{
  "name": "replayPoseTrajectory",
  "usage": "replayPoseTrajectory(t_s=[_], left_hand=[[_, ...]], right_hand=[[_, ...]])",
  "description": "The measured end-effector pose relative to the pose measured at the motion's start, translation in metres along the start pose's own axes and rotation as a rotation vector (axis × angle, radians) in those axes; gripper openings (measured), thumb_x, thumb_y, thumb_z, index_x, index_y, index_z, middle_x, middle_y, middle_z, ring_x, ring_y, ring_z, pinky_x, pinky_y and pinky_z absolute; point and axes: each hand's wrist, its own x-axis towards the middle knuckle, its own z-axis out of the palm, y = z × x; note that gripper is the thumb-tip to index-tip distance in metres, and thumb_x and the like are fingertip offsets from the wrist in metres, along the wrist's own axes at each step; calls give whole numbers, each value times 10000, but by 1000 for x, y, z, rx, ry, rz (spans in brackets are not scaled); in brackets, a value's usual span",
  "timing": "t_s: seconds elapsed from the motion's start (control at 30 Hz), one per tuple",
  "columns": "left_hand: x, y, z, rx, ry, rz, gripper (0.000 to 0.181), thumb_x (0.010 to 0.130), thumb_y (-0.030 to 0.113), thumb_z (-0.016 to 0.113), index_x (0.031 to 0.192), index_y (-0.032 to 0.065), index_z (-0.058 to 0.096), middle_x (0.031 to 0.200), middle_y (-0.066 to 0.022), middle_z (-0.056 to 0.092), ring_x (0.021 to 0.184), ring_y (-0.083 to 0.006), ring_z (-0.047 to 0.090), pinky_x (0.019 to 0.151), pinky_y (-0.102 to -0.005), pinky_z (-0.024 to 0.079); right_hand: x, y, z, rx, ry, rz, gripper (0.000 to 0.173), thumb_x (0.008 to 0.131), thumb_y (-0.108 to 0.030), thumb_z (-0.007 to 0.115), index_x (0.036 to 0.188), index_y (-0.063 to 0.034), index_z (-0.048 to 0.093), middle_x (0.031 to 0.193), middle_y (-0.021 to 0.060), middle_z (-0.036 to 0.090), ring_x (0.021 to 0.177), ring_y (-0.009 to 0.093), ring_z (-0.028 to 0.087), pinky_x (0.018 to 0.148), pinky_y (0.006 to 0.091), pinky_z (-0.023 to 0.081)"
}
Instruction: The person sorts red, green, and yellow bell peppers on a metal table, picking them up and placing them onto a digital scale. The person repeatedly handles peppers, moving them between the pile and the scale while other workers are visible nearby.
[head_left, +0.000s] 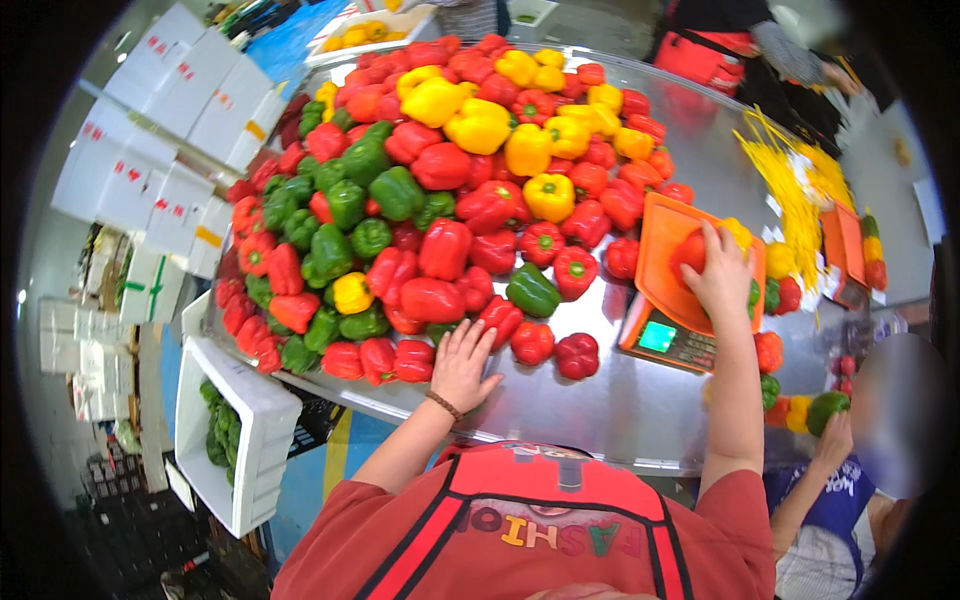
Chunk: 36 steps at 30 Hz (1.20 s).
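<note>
My left hand (463, 367) lies with fingers apart at the table's near side, its fingertips against the front of a large heap of red, green and yellow bell peppers. A red bell pepper (500, 322) is beside its fingers. Over the orange pan (657, 247) of a digital scale (670, 335), my right hand (716, 274) curls around a red bell pepper (688, 253). A yellow bell pepper (736, 231) shows just past its fingers, and a green one (754, 294) is partly hidden by the hand. The scale's green display is lit.
Yellow ties (787, 202) and a second orange scale (844, 240) lie to the right. A co-worker's hand (834, 439) holds a row of peppers near the right corner. A white foam box (262, 442) stands front left, stacked white boxes (142, 150) further left. Another person (787, 52) works across the metal table (675, 420).
</note>
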Motion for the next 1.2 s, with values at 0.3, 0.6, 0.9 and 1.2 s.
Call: replayPoseTrajectory(t_s=[0.3,0.6,0.9,1.2], left_hand=[[-57,-6,-6,-46,-106,-3,808,686,388,781,1370,106,456,1449,-128,406,1337,-353,367,1080,-508,325],[-70,-12,11,-11,-83,28,693,677,282,789,1299,144,517,1354,-87,480,1229,-341,446,1020,-466,400],[-45,19,36,-99,182,128,612,678,252,774,1236,114,563,1327,-102,507,1236,-330,452,1006,-463,405],[-18,28,39,48,93,30,681,687,296,775,1280,72,524,1327,-134,498,1213,-345,475,1007,-446,408]], right_hand=[[-85,-80,-13,1058,-230,-396,525,744,-205,773,1216,-60,598,1082,140,666,1030,316,629,909,400,479],[-249,-65,94,590,-778,-414,185,794,-264,679,808,-81,656,774,130,673,729,342,655,642,444,520],[-320,-29,125,655,-332,-259,121,844,-222,627,835,-106,656,760,117,653,735,324,646,653,443,506],[-322,-38,124,707,-151,-170,92,794,-184,642,771,-95,638,719,105,640,670,311,637,586,437,505]])
